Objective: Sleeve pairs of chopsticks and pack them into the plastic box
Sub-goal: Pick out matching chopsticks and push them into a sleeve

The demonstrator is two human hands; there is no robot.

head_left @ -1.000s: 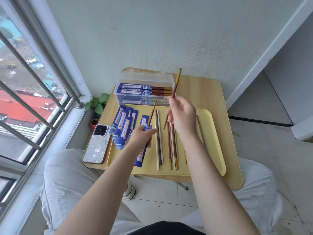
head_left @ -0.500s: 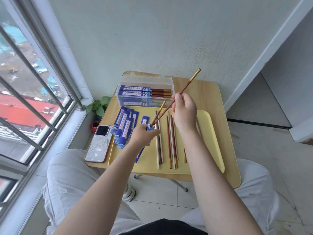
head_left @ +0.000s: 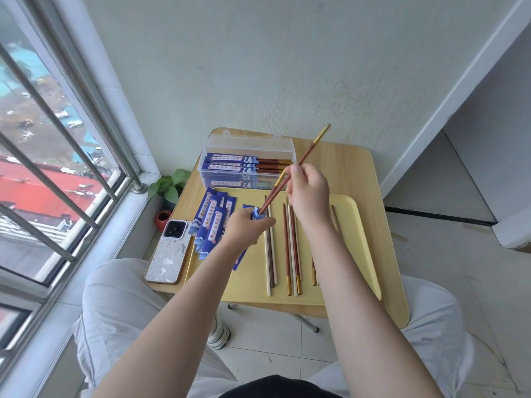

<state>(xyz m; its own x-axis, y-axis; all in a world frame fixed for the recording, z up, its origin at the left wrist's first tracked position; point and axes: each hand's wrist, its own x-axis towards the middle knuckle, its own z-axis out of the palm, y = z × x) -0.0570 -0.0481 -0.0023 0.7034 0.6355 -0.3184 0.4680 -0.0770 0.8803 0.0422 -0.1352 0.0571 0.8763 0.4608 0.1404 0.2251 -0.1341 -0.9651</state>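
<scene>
My left hand grips a blue paper sleeve over the yellow tray, its open mouth facing up. My right hand pinches a red-brown chopstick with a gold end, slanted, its tip at the sleeve mouth. A second gold-tipped chopstick stands in the sleeve beside it. Several loose chopsticks lie side by side on the tray. A clear plastic box at the table's back holds sleeved pairs. Spare blue sleeves lie stacked on the tray's left.
A phone in a pale case lies on the wooden table left of the tray. A small potted plant stands on the floor by the window bars. A white wall stands just behind the table. My knees flank the table.
My right hand has swung the chopstick from near upright to a slant and brought its tip down to the sleeve mouth held by my left hand.
</scene>
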